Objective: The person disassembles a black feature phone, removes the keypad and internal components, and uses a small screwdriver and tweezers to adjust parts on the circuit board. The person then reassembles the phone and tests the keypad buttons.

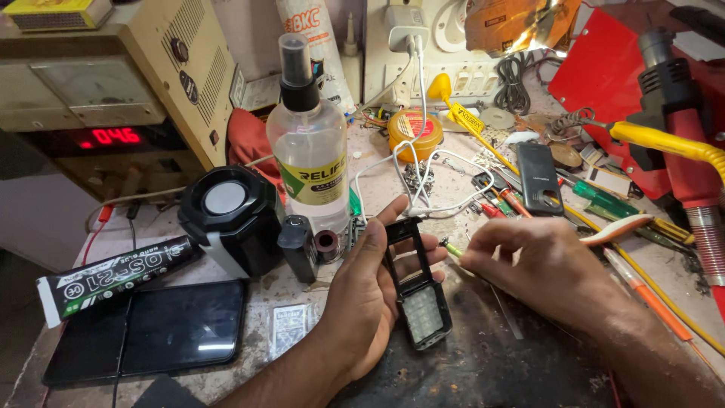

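Note:
My left hand [364,291] grips a small black keypad phone front housing [417,283], with an empty screen window above and a pale keypad below, tilted over the dark work mat [483,363]. My right hand [540,264] is closed around a thin tool with a yellow-green tip [451,248] that points at the housing's right edge. A white cable [411,162] loops down behind the housing.
A clear spray bottle [308,143], a black round speaker [226,215], a glue tube [113,278] and a dark smartphone [155,331] lie to the left. A black phone cover [538,177], screwdrivers [604,200], a yellow soldering iron [664,143] and a red hot-air tool [680,136] crowd the right. A power supply [106,83] stands back left.

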